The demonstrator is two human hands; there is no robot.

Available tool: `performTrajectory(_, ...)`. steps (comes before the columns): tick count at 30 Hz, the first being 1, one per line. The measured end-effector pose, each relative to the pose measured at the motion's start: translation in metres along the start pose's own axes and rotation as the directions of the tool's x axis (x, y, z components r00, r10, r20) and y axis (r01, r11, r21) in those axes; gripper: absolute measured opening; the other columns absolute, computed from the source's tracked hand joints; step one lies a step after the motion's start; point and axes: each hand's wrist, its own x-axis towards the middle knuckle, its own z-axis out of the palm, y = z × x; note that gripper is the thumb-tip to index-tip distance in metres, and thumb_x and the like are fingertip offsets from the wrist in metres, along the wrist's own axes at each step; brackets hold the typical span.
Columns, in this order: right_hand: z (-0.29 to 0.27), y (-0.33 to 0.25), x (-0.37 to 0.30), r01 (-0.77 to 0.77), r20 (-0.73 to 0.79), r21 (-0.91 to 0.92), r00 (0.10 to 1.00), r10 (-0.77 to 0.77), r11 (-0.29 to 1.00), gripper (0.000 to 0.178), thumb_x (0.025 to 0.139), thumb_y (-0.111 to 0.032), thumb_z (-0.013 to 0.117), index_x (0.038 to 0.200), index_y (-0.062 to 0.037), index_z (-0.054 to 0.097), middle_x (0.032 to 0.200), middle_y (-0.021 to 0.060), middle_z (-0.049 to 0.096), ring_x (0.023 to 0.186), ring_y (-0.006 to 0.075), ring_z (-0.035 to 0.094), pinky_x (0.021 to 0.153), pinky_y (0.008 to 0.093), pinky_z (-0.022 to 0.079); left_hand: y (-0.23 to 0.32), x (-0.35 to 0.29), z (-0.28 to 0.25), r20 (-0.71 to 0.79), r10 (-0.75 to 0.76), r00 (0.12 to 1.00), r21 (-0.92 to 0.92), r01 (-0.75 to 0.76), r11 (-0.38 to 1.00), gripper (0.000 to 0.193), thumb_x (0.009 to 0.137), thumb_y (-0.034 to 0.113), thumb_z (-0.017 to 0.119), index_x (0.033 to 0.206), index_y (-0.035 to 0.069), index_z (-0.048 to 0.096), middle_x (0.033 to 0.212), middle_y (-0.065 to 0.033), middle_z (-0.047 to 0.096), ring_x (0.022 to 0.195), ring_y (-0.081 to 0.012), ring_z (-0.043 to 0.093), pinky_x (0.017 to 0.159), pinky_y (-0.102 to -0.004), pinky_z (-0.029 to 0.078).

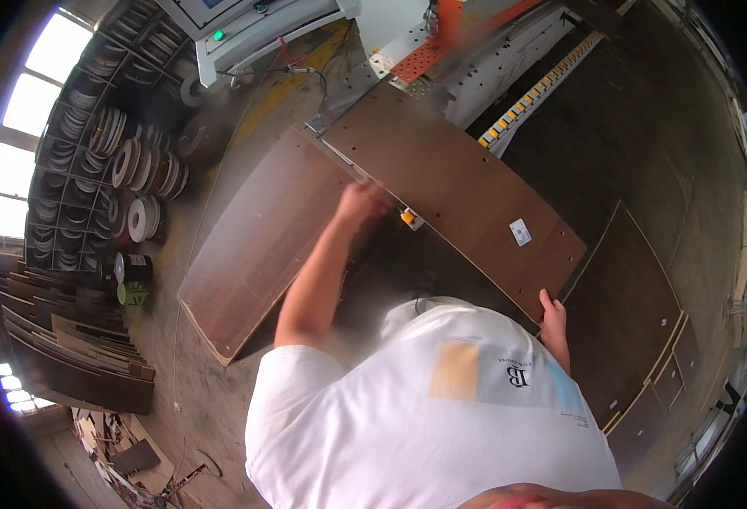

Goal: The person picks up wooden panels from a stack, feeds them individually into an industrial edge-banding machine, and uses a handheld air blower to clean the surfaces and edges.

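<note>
At the machine bed, right hand (553, 316) grips the brown panel (454, 191) corner steadying it, left hand (361, 204) seemingly closed on its far edge.

At your twelve o'clock a panel (454, 191) lies on the machine bed (441, 64); another panel (259, 242) leans at ten, shelved rolls (127, 161) beyond it at nine.

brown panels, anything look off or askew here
The brown panel under both hands lies flat on the machine bed. A second brown panel beside it slopes down to the floor. The left hand is blurred at the seam between them; the right hand holds the near corner.
</note>
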Motion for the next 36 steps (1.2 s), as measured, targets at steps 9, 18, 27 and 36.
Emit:
performTrajectory(9,-0.016,-0.010,0.010,-0.110,-0.013,-0.151,0.994,0.109,0.982,0.042,0.099,-0.033,0.070,0.124,0.0004,0.063,0.117,0.0088,0.069,0.103,0.0202,0.069,0.078,0.0377,0.061,0.083,0.191,-0.193,-0.594,0.521,0.613,0.467,-0.265,0.844,0.038,0.086,0.031,0.071,0.113,0.004,0.072,0.095,-0.0106,0.075,0.088,-0.0206,0.070,0.080,-0.0344,0.053)
performTrajectory(18,-0.011,-0.015,-0.005,-0.127,-0.028,-0.147,0.992,0.124,0.981,0.041,0.100,-0.034,0.069,0.124,-0.0026,0.061,0.118,0.0082,0.068,0.103,0.0204,0.069,0.077,0.0381,0.060,0.142,0.279,-0.213,-0.661,0.467,0.587,0.571,-0.010,0.821,0.047,0.086,0.044,0.069,0.120,0.013,0.072,0.115,-0.0163,0.074,0.113,-0.0371,0.068,0.096,-0.0443,0.052)
performTrajectory(27,-0.015,-0.026,0.002,-0.090,-0.006,-0.155,0.996,0.090,0.984,0.036,0.100,-0.032,0.069,0.125,-0.0066,0.062,0.119,0.0052,0.068,0.104,0.0170,0.068,0.076,0.0361,0.059,0.147,0.172,-0.299,-0.543,0.819,0.184,0.766,-0.290,0.573,0.034,0.097,0.036,0.068,0.104,0.003,0.066,0.101,-0.0152,0.073,0.089,-0.0305,0.068,0.077,-0.0419,0.051)
performTrajectory(36,-0.036,0.004,0.032,0.047,-0.084,-0.338,0.993,-0.080,0.940,0.038,0.096,-0.039,0.073,0.115,-0.0065,0.066,0.106,0.0020,0.068,0.092,0.0121,0.066,0.064,0.0294,0.053,0.148,-0.038,-0.284,-0.212,0.842,0.496,0.891,-0.255,0.375,0.029,0.103,0.028,0.059,0.124,0.010,0.050,0.102,-0.0169,0.073,0.086,-0.0262,0.070,0.072,-0.0388,0.053)
